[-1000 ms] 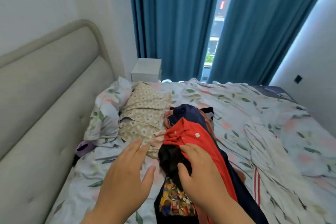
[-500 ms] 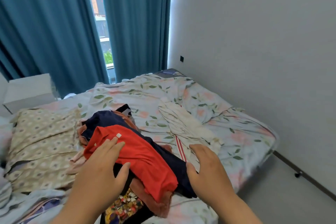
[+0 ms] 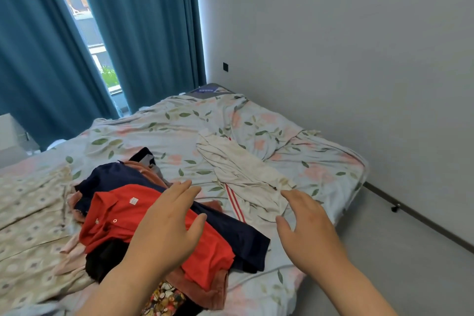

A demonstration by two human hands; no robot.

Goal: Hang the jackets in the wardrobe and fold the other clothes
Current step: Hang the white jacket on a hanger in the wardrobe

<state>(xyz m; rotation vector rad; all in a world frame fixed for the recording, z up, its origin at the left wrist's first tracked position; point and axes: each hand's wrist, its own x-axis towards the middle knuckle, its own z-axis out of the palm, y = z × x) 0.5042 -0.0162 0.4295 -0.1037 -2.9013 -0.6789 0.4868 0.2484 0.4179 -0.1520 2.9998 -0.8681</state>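
Shifting right off the clothes pile point(image 3: 115, 213), we've got left hand point(image 3: 164, 228) & right hand point(image 3: 307, 233) spread, empty, reaching twd the white striped top point(image 3: 243, 172). Nothing folded yet.

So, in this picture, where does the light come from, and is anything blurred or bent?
Head view: daylight enters through the window gap between the blue curtains; the nightstand at the left edge looks soft, the red shirt sharp; the wide lens tilts the wall and the skirting.
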